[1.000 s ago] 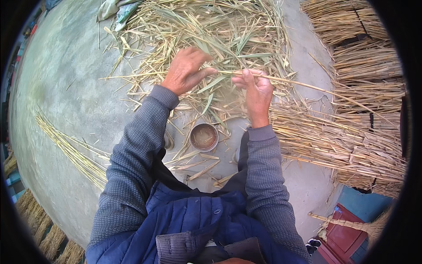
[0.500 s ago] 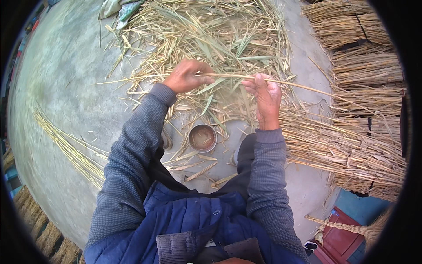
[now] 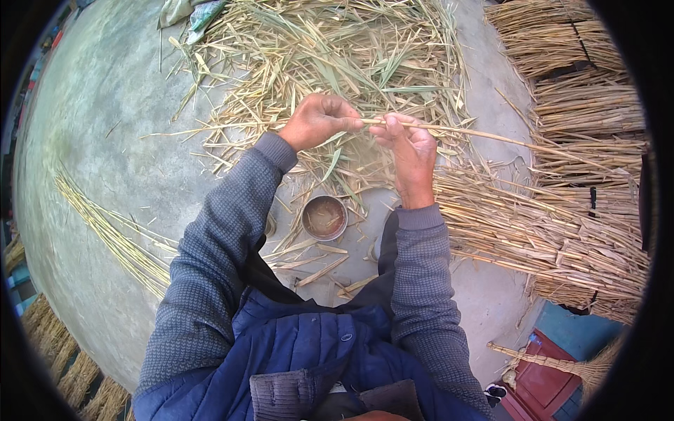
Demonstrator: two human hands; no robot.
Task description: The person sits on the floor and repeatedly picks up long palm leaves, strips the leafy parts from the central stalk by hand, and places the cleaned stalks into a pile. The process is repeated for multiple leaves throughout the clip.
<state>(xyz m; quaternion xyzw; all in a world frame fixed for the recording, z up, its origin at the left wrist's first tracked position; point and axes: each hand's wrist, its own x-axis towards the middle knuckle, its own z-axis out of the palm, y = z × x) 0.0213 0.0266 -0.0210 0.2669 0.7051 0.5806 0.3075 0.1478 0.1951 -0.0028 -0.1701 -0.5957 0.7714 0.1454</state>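
A long, thin dry reed stalk (image 3: 484,133) stretches crosswise in front of me, its thin end pointing left and its thicker part to the right. My left hand (image 3: 321,121) pinches it between thumb and fingers. Close by, my right hand (image 3: 408,151) grips the same stalk with thumb on top, the fingertips of both hands only a short gap apart. Beneath the hands lies a heap of stripped leaves and husks (image 3: 337,56). Between my feet stands a small round metal bowl (image 3: 324,217) with brownish contents I cannot make out.
A big bundle of stalks (image 3: 533,224) lies right of my right forearm. Tied bundles (image 3: 583,105) are stacked along the right edge. Peeled yellowish stalks (image 3: 116,235) rest on the concrete floor (image 3: 105,126) at left. A broom (image 3: 562,363) lies by a red panel at lower right.
My left hand has slid right along the stalk, and my right hand has shifted slightly left. The two hands are now closer together.
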